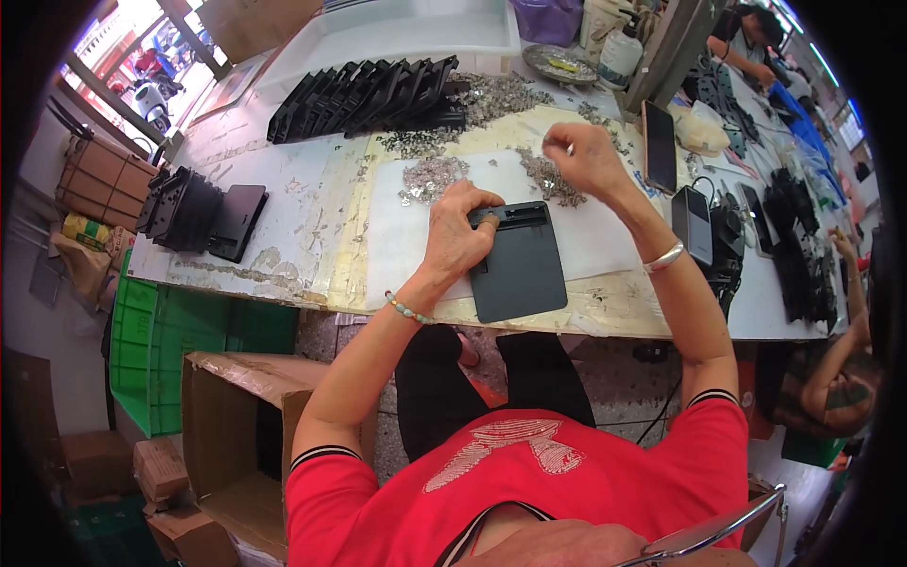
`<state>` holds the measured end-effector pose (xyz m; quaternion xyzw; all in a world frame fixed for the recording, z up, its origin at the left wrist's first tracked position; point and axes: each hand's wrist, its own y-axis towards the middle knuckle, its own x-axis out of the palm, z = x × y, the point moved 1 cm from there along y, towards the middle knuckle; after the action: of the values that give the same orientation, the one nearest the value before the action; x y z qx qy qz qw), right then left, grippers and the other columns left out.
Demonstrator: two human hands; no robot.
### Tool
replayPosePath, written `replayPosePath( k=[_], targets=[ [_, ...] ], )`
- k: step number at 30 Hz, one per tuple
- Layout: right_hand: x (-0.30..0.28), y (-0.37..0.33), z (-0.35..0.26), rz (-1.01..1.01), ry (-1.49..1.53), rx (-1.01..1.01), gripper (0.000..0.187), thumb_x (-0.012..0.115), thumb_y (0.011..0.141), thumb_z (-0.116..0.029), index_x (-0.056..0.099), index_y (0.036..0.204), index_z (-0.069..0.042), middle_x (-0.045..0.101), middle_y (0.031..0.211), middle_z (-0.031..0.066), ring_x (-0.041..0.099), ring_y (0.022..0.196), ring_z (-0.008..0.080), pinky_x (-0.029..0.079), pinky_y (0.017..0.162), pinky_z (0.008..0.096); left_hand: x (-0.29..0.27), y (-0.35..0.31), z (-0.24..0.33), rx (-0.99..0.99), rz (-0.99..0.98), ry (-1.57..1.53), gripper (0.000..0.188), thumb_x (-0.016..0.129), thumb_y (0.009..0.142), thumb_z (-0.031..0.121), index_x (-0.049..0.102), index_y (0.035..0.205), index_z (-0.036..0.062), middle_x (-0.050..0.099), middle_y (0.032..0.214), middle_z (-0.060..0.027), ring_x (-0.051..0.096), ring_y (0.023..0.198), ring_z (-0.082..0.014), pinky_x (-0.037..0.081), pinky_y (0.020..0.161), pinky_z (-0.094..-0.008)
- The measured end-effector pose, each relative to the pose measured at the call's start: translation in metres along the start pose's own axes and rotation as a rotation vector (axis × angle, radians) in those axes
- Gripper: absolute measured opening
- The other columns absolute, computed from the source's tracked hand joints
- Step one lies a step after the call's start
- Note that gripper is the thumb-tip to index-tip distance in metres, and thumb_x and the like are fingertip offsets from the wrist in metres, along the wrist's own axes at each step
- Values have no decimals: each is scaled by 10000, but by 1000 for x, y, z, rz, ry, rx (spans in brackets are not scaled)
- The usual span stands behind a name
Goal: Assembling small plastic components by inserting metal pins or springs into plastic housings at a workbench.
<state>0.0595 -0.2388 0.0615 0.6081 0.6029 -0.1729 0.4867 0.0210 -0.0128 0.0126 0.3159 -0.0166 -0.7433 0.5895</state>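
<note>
My left hand (458, 229) grips the upper left edge of a flat black plastic plate (519, 269), which has a slotted strip along its far end. The plate lies on a white sheet (397, 255) near the table's front edge. To the right and above it, my right hand (586, 159) is raised with its fingers curled together; whatever they pinch is hidden. Beneath that hand is a heap of small metal pieces (550, 180). A second heap of small metal pieces (433, 178) lies just beyond my left hand.
A row of black plastic parts (364, 97) leans at the back, beside scattered metal bits (496, 99). More black plates (184, 210) stand at the left. A phone (658, 144) and a dark device (693, 224) lie to the right. Another person (746, 42) works at the far right.
</note>
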Motion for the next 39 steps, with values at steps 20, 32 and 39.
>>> replayPosePath(
  k=[20,32,39],
  targets=[
    [87,85,-11,-10,115,-130,146,608,765,-121,692,846,-34,654,751,184,648,743,359,508,695,420,1,0,-5,65,19,92,197,645,689,82,698,869,22,584,828,-132,560,853,-283,454,788,-364],
    [106,105,-17,-98,-120,-75,137,612,783,-111,676,873,-29,662,890,197,629,904,389,501,791,454,3,0,-9,9,13,72,170,660,698,82,705,854,33,586,816,-121,567,853,-276,455,796,-361],
    [101,111,-12,-97,-38,-58,159,609,771,-113,697,886,-49,663,906,205,634,894,386,505,778,449,4,4,-8,28,19,76,159,659,697,83,706,840,31,591,822,-129,573,865,-291,458,805,-370]
  ],
)
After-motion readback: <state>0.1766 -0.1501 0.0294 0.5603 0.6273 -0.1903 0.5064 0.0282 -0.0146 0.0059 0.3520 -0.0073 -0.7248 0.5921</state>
